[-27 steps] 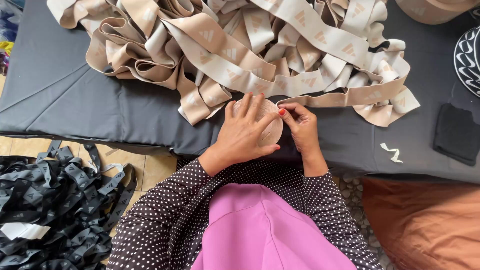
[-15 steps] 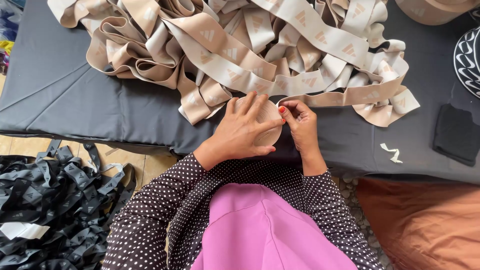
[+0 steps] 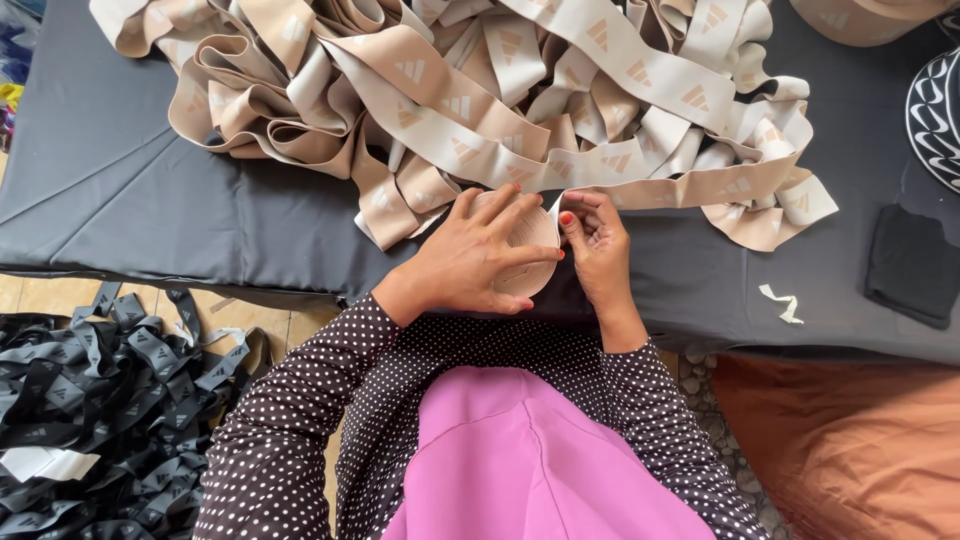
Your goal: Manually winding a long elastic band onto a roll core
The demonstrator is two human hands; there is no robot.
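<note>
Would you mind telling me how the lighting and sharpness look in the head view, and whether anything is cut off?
Head view: soft, even daylight, no glare; faint shadow under the left hand on the beige roll; the right hand and the beige band pile are sharp; the black band heap and the patterned plate are cropped at the edges.

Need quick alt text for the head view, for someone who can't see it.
Left hand lies flat on a small roll of beige elastic band while the right hand pinches its edge, on a dark grey table below a loose heap of the same band.
</note>
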